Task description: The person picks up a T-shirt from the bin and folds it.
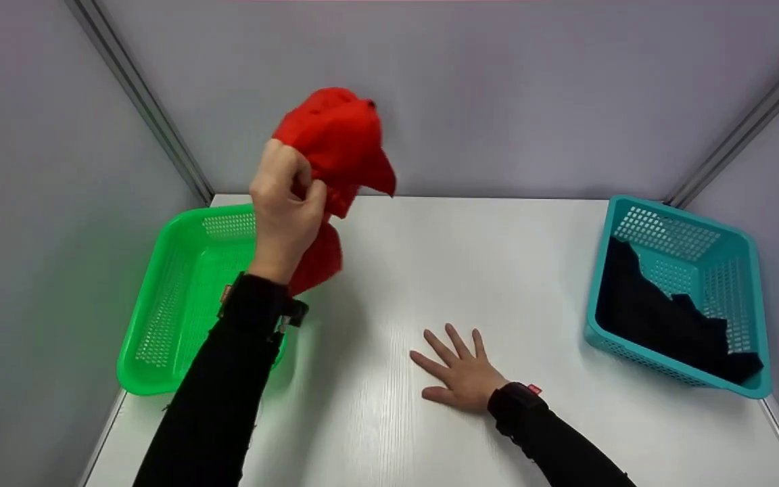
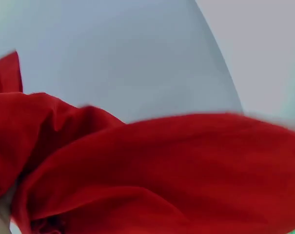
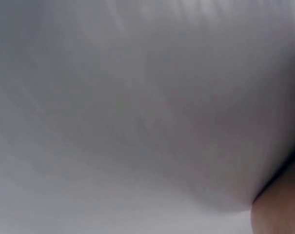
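My left hand (image 1: 288, 206) grips a bunched red cloth (image 1: 339, 138), held up in the air at the inner edge of the green basket. Folds of the cloth (image 2: 176, 170) fill the lower half of the left wrist view; whether it is a garment I cannot tell. Palm down with fingers spread, my right hand (image 1: 460, 375) rests on the white table (image 1: 477, 264) and holds nothing. Only a bit of that hand (image 3: 279, 214) shows in the right wrist view, at the lower right corner.
On the left stands a green plastic basket (image 1: 134, 338), partly hidden by my left arm. A teal basket (image 1: 757, 297) with black cloth (image 1: 667, 318) in it stands at the right. Grey walls (image 1: 484, 95) enclose the table at the back and both sides.
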